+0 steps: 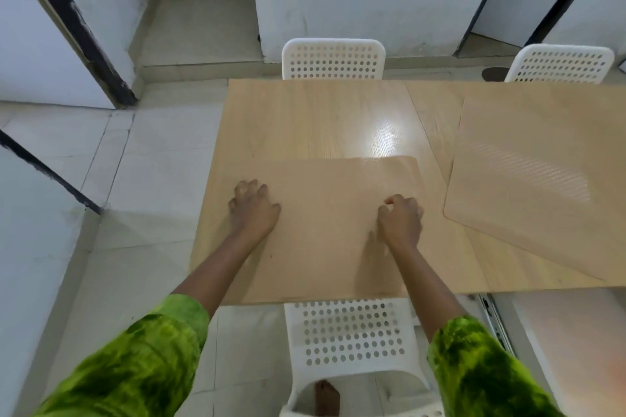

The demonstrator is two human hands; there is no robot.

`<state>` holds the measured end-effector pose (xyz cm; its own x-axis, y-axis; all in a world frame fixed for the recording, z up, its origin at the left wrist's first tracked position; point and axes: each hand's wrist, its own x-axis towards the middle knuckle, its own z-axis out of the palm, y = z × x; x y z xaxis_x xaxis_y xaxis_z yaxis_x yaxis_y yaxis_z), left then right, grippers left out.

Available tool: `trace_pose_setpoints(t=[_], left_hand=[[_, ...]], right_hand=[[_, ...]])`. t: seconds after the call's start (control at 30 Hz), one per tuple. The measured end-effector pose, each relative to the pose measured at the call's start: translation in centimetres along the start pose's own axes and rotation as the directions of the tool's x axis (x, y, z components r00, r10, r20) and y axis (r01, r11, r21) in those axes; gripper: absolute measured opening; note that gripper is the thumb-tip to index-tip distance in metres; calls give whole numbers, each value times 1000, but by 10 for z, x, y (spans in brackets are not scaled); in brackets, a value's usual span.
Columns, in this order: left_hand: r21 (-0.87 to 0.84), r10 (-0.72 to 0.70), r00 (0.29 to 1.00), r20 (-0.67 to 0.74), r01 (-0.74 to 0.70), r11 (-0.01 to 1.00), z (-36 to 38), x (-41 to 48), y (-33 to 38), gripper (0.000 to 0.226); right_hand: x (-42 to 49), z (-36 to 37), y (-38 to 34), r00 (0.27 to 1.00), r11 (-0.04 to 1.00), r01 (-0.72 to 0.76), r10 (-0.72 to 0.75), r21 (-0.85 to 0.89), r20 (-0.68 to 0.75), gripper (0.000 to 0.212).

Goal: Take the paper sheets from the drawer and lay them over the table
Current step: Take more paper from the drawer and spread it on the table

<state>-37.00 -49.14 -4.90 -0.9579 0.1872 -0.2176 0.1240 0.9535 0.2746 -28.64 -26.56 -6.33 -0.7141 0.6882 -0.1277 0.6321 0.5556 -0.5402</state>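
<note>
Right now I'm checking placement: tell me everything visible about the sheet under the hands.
The near sheet is tan, thin and smooth, with rounded far corners and a faint sheen. It lies flat on the wooden table, its near edge about level with the table's edge. The left hand presses flat on it; the right hand rests on it with fingers curled.

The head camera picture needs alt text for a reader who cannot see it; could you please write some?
Seen from above, a person's left hand and right hand press flat on a tan sheet lying on a light wooden table. A second sheet lies askew to the right. White perforated chairs stand around the table.
</note>
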Motion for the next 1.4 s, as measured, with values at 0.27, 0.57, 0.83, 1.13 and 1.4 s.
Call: trace_pose_setpoints(t=[0.27,0.57,0.83,1.13,1.4], left_hand=[[251,317,924,215,-366,896,42,77,32,66],[241,225,973,-58,-205,949,48,78,-33,70],[205,156,988,-10,-151,967,37,76,-37,68],[199,416,908,-47,-400,895,86,-53,21,59],[265,346,938,-13,-330,906,85,-59,-9,62]], right_hand=[[41,62,-57,832,807,531,-438,-258,340,51],[89,33,8,946,865,306,-230,-397,228,63],[98,14,20,959,873,247,-158,-421,235,67],[-74,43,-5,838,846,485,-377,-222,394,84],[-68,48,25,854,801,500,-391,-330,343,77]])
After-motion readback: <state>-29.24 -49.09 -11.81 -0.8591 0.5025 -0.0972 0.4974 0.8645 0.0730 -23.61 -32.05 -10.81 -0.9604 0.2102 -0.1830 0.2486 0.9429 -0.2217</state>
